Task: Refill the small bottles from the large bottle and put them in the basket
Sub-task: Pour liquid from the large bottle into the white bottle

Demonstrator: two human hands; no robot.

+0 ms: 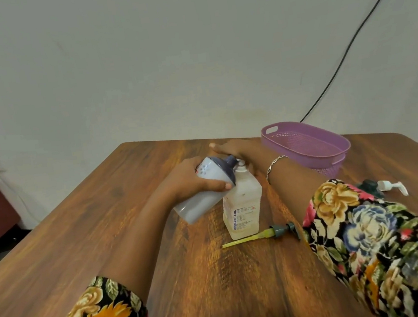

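My left hand grips a large pale grey bottle and holds it tilted, its dark purple spout end against the neck of a small clear bottle. That clear bottle stands upright mid-table with a printed label and no pump on it. Behind its top, my right hand wraps its neck, one finger sticking out to the left. A purple basket sits at the far right with nothing visible in it.
A loose pump head with a yellow-green tube lies flat in front of the clear bottle. A dark bottle with a white pump shows behind my right sleeve. The wooden table stands against a wall, where a black cable runs down.
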